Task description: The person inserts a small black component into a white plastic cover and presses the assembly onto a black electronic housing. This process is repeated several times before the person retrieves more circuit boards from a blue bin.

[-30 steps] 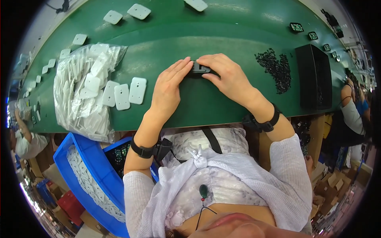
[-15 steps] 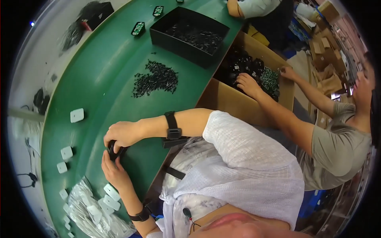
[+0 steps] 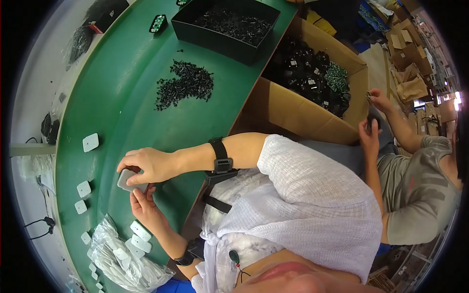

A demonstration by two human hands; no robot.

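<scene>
Over the green table [image 3: 141,122], my right hand [image 3: 155,165] grips a small flat casing [image 3: 127,179] with a light grey face and rounded corners. Its thumb lies across the face, and its other fingers curl over the far edge. My left hand [image 3: 146,205] pinches the near right corner of the casing between thumb and fingers. The underside is hidden. Similar white rounded plates [image 3: 91,142] lie along the left of the table. Beside my left forearm, more white plates [image 3: 140,231] rest against a clear plastic bag [image 3: 115,259] holding pale pieces.
A pile of small black screws [image 3: 185,85] lies beyond my right hand. Past it stands a black bin [image 3: 215,36] of small dark parts, near a black tray [image 3: 158,23] with green boards. At right, a co-worker's hands [image 3: 370,132] are beside a cardboard box [image 3: 303,107] of black casings.
The thing in my hands showed black before and now shows a light grey face. My left hand has shifted slightly down. The co-worker's hands have moved out of the cardboard box.
</scene>
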